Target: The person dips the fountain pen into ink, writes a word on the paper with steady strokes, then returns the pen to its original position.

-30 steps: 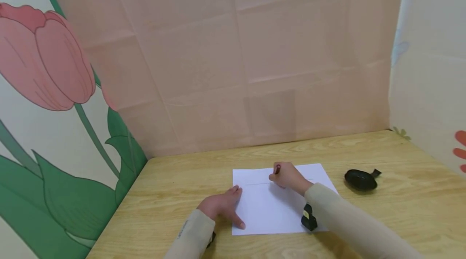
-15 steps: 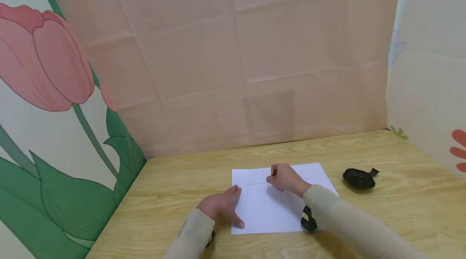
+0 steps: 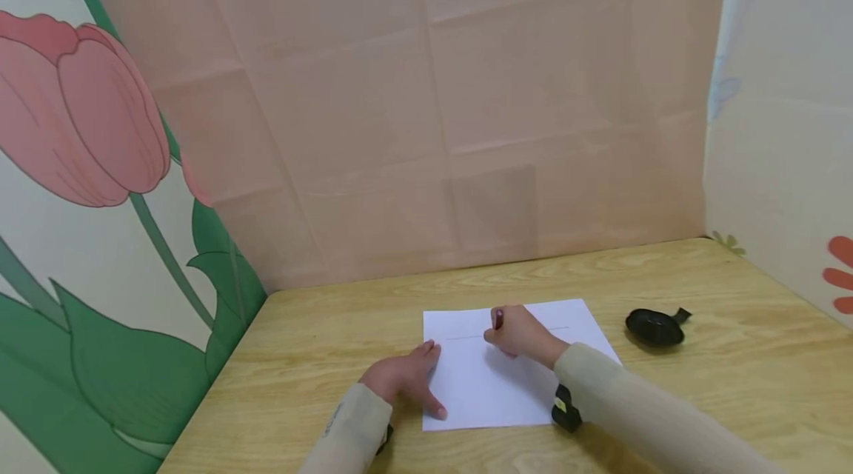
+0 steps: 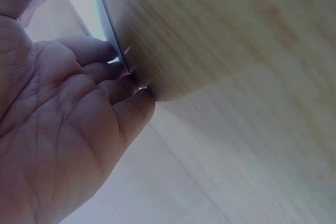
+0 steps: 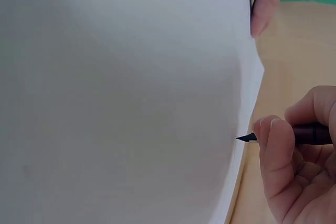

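Observation:
A white sheet of paper (image 3: 466, 392) lies on the wooden table, with a thin line drawn across its upper part. My left hand (image 3: 405, 376) rests at the sheet's left edge, thumb and fingers spread. In the left wrist view its fingertips touch along that edge. My right hand (image 3: 526, 333) pinches a dark fountain pen (image 3: 497, 319) over the upper middle of the sheet, just below the line. The nib (image 5: 247, 138) shows in the right wrist view, pointing at the paper. Whether the tip touches the paper I cannot tell.
A small black dish with a short handle (image 3: 655, 328) stands on the table (image 3: 320, 333) to the right of the sheet. Behind the table hangs a creased pinkish-brown sheet (image 3: 373, 126). A wall with a painted tulip (image 3: 87, 111) borders the left side.
My right hand with the fountain pen has moved a little left and slightly towards me over the paper. The left hand stays in place on the sheet's edge.

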`<state>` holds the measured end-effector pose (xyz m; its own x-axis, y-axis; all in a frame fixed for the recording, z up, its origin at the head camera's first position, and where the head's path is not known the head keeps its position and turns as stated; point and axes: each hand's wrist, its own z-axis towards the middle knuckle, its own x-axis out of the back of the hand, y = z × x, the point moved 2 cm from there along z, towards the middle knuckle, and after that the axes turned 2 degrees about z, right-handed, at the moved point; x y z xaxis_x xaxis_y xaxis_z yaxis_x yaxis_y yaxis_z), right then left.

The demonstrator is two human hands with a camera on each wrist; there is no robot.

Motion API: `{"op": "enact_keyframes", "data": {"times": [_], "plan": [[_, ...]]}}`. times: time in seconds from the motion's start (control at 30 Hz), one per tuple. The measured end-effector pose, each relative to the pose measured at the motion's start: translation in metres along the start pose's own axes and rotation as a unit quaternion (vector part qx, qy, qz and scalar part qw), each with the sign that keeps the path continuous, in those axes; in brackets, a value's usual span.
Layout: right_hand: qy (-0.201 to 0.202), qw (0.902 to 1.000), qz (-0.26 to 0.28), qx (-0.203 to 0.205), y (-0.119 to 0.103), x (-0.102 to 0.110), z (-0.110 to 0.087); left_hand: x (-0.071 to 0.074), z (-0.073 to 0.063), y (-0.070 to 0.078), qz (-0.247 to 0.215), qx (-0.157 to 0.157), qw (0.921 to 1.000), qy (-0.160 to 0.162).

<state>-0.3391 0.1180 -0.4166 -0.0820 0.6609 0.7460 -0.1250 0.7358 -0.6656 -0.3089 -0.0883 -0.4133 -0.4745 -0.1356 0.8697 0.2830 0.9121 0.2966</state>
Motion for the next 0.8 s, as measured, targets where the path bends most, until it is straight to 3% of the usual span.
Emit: {"op": "enact_keyframes", "data": {"times": [0.8], "plan": [[-0.015,0.9997,-0.015,0.010,-0.014,-0.007,-0.015,0.001,0.000,0.000,0.012,-0.001,0.9999,-0.005]]}}
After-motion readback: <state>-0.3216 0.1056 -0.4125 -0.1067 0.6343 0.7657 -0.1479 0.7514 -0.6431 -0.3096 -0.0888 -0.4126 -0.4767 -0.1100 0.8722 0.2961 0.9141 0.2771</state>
